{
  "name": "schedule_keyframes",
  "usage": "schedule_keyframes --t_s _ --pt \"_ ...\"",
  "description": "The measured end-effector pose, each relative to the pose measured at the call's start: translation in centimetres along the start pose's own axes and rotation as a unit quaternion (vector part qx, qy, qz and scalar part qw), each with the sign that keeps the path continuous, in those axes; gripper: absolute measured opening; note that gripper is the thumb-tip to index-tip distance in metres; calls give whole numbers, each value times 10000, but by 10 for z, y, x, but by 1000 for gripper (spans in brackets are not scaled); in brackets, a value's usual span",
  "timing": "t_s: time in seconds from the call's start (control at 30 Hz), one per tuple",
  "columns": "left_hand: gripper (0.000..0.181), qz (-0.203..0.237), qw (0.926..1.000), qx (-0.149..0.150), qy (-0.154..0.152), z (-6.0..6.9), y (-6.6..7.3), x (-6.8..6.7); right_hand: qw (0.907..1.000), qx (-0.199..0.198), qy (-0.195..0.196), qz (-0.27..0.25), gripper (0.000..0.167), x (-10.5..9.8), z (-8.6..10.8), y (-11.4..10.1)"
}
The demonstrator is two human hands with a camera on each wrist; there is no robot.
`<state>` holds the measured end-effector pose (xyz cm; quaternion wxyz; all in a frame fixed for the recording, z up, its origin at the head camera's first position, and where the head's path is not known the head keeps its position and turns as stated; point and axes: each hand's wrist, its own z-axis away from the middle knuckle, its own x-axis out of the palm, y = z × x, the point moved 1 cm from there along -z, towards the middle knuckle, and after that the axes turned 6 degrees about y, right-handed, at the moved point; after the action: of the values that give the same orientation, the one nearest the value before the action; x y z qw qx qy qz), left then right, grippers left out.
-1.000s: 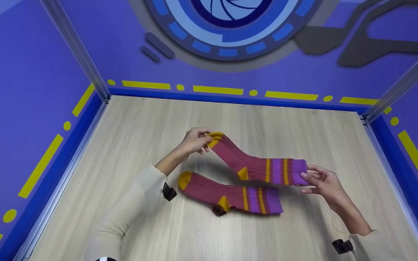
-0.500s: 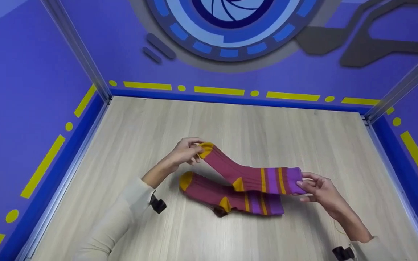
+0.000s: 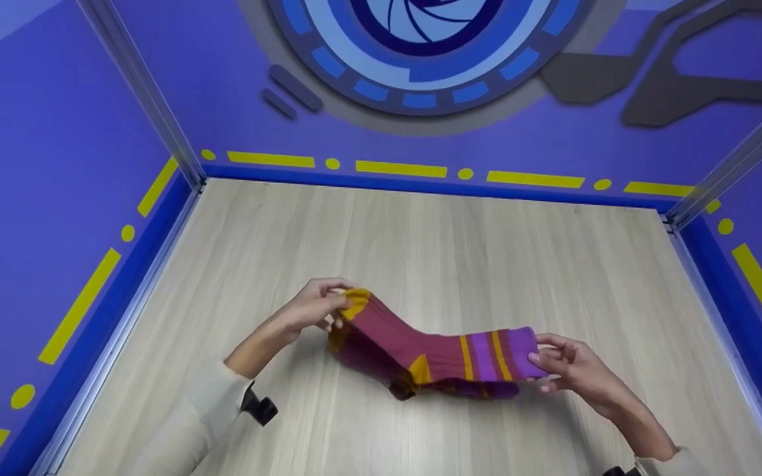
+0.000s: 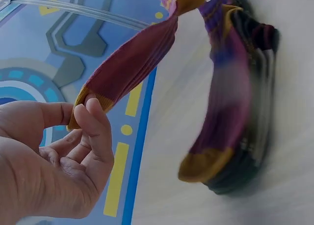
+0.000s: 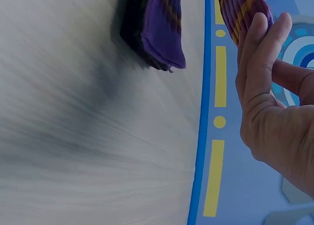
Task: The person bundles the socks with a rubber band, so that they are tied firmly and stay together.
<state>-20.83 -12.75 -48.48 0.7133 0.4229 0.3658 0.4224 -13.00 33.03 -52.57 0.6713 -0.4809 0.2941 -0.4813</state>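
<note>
A maroon sock (image 3: 401,329) with yellow toe and heel and a purple striped cuff is stretched between two hands. The left hand (image 3: 309,307) pinches its toe; the left wrist view shows thumb and finger of that hand (image 4: 64,151) on the yellow tip. At the cuff, the right hand (image 3: 576,371) pinches the purple edge. Below the held sock, and mostly covered by it in the head view, lies a matching sock (image 4: 223,112), with darker socks (image 4: 255,151) under it. In the right wrist view the lying purple cuff (image 5: 164,33) is apart from the right hand (image 5: 274,102).
The wood-grain table (image 3: 387,244) is bounded by a blue back wall (image 3: 222,119) and side walls with yellow dashes. Metal posts (image 3: 149,99) stand at the back corners. A small black device (image 3: 260,405) is on the left wrist, another at the right wrist.
Both hands have brought the held sock toward the person and slightly left. It now overlaps the lying sock in the head view, where earlier the two were apart.
</note>
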Motion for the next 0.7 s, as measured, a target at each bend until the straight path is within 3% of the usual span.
schedule_keyframes --t_s 0.13,0.3,0.53,0.7 --pt "35 -126 9999 -64 -81 5 -25 -4 9998 159 -86 34 31 8 -7 16" --pt "30 -377 9992 -73 108 4 -50 -4 9979 117 369 520 40 19 -19 35" --pt "24 -986 9934 58 587 3 -62 1 9825 -174 1097 1496 37 24 -23 40" --pt "23 -1079 9910 -43 791 -1 -72 1 9707 -246 1440 1908 33 28 -22 41"
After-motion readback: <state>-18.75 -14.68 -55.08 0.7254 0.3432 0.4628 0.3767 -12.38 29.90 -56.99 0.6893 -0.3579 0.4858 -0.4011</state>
